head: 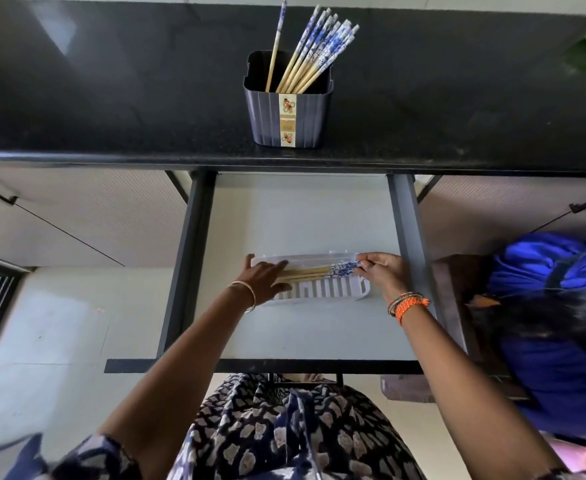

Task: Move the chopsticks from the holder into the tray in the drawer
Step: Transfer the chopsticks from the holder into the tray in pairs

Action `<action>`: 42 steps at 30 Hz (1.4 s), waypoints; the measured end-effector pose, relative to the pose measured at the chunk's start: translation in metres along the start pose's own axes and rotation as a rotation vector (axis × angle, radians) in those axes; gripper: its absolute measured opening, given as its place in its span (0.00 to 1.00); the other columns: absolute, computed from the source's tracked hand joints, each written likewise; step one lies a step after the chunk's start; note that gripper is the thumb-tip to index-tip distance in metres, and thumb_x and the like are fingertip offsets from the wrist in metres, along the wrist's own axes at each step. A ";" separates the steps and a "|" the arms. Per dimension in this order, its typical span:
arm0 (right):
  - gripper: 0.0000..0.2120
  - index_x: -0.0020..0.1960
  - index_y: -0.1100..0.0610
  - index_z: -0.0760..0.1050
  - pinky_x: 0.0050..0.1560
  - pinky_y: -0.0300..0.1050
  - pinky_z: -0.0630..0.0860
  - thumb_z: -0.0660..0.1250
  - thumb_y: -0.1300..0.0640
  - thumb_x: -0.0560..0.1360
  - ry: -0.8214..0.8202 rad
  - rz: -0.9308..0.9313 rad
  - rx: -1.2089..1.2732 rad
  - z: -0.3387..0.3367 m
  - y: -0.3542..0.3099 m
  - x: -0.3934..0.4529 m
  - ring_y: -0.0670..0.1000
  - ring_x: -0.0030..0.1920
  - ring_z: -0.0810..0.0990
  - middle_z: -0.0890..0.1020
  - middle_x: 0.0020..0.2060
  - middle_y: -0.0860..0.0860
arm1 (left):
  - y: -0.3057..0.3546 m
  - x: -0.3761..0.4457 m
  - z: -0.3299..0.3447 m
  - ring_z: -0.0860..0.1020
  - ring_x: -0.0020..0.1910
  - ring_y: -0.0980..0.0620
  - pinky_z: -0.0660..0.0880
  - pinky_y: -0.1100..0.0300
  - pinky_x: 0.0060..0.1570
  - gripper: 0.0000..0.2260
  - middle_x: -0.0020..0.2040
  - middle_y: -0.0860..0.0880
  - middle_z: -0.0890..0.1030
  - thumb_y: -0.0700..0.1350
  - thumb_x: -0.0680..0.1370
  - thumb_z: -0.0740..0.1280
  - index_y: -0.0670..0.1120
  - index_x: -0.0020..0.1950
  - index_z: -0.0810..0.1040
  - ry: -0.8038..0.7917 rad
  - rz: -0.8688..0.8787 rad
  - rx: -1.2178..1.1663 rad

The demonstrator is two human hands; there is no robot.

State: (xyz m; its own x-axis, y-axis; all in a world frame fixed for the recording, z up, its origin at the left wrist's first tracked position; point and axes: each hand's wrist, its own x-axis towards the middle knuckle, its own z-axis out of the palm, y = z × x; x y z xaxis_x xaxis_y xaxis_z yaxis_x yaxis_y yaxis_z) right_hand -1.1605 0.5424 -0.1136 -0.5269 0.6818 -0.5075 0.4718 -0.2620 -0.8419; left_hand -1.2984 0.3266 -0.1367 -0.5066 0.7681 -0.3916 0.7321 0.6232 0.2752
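1. Down in the drawer (319, 220), the left hand (265, 277) rests straight fingers on the plain ends of the chopsticks (314, 271) lying in the tray (319, 294).
2. Right hand (383, 271) fingertips pinch their blue ends.
3. Beyond both hands, more stand in the holder (288, 109).

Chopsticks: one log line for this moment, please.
stage: placing | left hand: on chopsticks in tray | right hand: pinching their ends | holder: more remain
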 end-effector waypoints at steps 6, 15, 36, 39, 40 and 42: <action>0.14 0.57 0.60 0.81 0.68 0.53 0.65 0.65 0.67 0.73 0.036 -0.689 -0.975 0.009 0.007 -0.010 0.61 0.63 0.75 0.80 0.57 0.59 | 0.015 0.010 -0.009 0.79 0.43 0.40 0.74 0.52 0.41 0.15 0.43 0.42 0.82 0.57 0.78 0.57 0.45 0.48 0.74 0.114 0.075 0.107; 0.22 0.61 0.56 0.79 0.44 0.41 0.66 0.57 0.71 0.72 -0.570 -0.699 -1.207 0.059 0.014 0.006 0.59 0.53 0.79 0.81 0.48 0.59 | -0.020 -0.019 0.012 0.71 0.60 0.39 0.70 0.47 0.60 0.23 0.62 0.39 0.74 0.37 0.72 0.65 0.41 0.67 0.65 0.403 -0.384 -0.239; 0.10 0.53 0.61 0.74 0.45 0.48 0.75 0.59 0.69 0.75 -0.651 -0.820 -1.523 0.100 0.026 0.005 0.59 0.51 0.80 0.80 0.51 0.58 | -0.034 -0.027 0.020 0.73 0.36 0.50 0.68 0.61 0.40 0.10 0.43 0.37 0.84 0.45 0.77 0.63 0.40 0.46 0.82 0.139 -0.591 -0.753; 0.11 0.55 0.62 0.74 0.48 0.49 0.75 0.58 0.69 0.75 -0.591 -0.806 -1.487 0.101 0.025 0.008 0.59 0.52 0.80 0.79 0.51 0.59 | -0.035 -0.029 0.019 0.73 0.35 0.51 0.69 0.60 0.40 0.10 0.43 0.38 0.84 0.45 0.78 0.63 0.41 0.47 0.81 0.131 -0.573 -0.746; 0.11 0.55 0.62 0.74 0.49 0.48 0.76 0.59 0.69 0.75 -0.581 -0.792 -1.478 0.100 0.024 0.007 0.59 0.52 0.80 0.79 0.51 0.59 | -0.035 -0.030 0.018 0.73 0.35 0.51 0.69 0.60 0.40 0.10 0.43 0.38 0.84 0.45 0.78 0.63 0.40 0.47 0.81 0.130 -0.568 -0.747; 0.10 0.54 0.62 0.75 0.50 0.47 0.77 0.60 0.69 0.75 -0.600 -0.759 -1.451 0.100 0.021 0.006 0.59 0.52 0.81 0.80 0.52 0.58 | -0.036 -0.030 0.018 0.74 0.35 0.49 0.70 0.61 0.41 0.10 0.43 0.38 0.84 0.45 0.77 0.64 0.40 0.47 0.81 0.133 -0.561 -0.745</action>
State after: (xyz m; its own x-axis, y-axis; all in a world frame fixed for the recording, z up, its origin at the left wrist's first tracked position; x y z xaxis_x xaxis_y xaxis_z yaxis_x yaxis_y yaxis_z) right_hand -1.2239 0.4725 -0.1526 -0.9204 -0.0614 -0.3861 0.0365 0.9698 -0.2413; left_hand -1.3013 0.2786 -0.1501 -0.7786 0.3089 -0.5463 -0.0910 0.8057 0.5853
